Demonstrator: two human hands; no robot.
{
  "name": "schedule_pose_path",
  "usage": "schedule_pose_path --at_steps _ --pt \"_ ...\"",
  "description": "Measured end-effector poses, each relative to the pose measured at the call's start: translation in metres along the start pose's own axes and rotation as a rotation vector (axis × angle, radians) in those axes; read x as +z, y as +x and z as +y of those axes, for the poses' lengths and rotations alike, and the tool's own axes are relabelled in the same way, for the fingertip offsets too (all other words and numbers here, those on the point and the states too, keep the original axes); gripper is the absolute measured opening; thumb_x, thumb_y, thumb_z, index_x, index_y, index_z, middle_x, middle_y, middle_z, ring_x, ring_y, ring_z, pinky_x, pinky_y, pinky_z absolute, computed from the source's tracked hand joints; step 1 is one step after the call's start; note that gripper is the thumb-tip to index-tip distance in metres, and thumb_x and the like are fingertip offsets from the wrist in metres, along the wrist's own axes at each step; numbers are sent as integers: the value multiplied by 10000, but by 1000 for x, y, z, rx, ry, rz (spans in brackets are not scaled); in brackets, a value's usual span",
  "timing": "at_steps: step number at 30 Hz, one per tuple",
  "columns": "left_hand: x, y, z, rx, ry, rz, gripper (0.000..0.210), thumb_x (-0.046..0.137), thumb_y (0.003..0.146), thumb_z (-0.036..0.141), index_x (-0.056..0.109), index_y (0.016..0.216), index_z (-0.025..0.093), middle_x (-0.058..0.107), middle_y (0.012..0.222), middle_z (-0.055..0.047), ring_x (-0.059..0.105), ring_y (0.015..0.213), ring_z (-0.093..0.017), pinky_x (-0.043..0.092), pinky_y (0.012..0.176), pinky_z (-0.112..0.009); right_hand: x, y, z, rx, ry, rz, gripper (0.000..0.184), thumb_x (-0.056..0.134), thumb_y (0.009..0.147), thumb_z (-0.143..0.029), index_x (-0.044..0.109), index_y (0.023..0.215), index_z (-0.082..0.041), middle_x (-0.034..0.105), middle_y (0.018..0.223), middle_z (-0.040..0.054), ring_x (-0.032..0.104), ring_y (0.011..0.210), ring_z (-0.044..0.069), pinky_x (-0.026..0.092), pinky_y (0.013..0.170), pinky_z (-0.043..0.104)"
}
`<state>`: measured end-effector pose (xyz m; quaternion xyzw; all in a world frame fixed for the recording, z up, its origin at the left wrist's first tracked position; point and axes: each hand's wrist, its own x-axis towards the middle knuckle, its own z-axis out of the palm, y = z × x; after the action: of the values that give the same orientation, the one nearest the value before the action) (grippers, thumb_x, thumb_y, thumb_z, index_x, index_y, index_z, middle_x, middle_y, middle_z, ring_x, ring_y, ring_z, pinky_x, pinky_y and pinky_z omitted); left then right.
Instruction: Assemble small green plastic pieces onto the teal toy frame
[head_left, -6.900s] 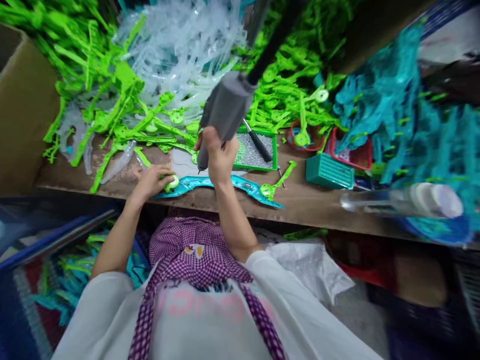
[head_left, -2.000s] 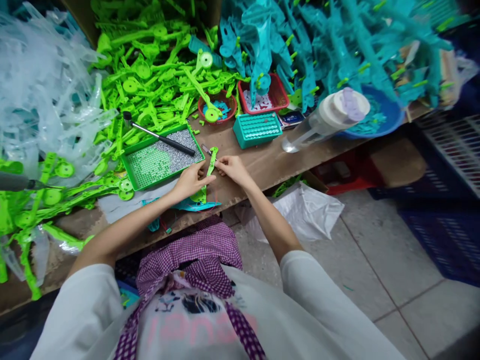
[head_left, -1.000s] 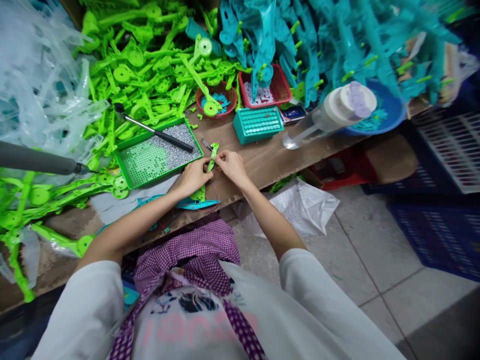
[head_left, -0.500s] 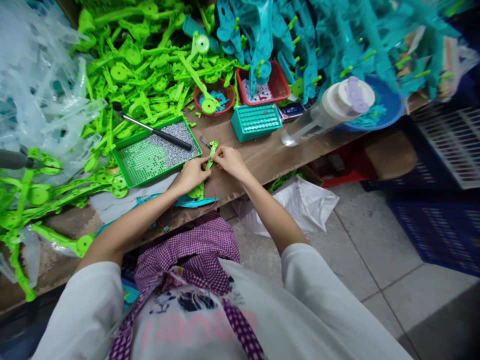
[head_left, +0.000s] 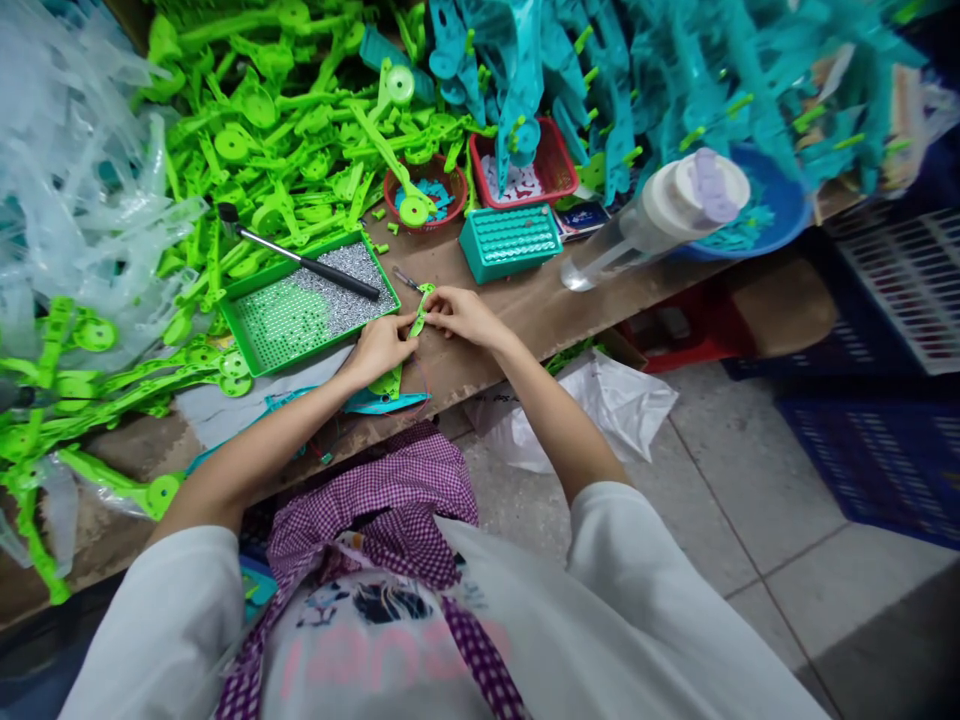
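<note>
A narrow light-green plastic part (head_left: 421, 311) lies between my two hands near the bench edge. My left hand (head_left: 381, 347) is closed, thumb and fingers pressed on its near end. My right hand (head_left: 463, 316) pinches at its upper right side; whether a small piece sits in those fingertips is too small to tell. Under and beside my left hand rests a blue-green plastic part (head_left: 386, 402) with thin wires. Just beyond the hands a small tool with a metal shaft (head_left: 406, 278) lies on the bench. Left of them, a green tray (head_left: 259, 370) holds many small metal pieces.
A black-handled hammer (head_left: 337, 277) lies across the tray. Behind are piled green parts (head_left: 255, 110), a teal box (head_left: 510, 245), a red basket (head_left: 559, 165) and a small red bowl (head_left: 454, 215). To the right stand a clear bottle (head_left: 637, 235) and a blue basin (head_left: 787, 225).
My right hand has shifted slightly at the green part, with its fingers bent over it and its elbow a little farther out. My left hand keeps its hold.
</note>
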<state>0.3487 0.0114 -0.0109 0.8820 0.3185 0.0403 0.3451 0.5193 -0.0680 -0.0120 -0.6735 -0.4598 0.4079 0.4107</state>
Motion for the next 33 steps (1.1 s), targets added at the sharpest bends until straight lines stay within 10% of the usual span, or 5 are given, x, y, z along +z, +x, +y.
schedule_pose_path --at_steps 23,33 --pt "-20 -10 24 -27 317 -19 272 509 916 276 758 948 172 744 893 -139 685 890 -282 478 838 -362 -7 15 -11 -2 -451 -104 75 712 752 -252 725 790 -190 669 604 -43 607 572 98 376 608 218" --pt "-5 -26 57 -20 492 -111 361 337 971 132 591 1226 104 608 1194 -186 612 1084 -278 502 857 -359 -8 14 -21 59 -591 -101 100 703 765 -283 729 845 -230 697 675 -40 630 674 117 351 609 221"
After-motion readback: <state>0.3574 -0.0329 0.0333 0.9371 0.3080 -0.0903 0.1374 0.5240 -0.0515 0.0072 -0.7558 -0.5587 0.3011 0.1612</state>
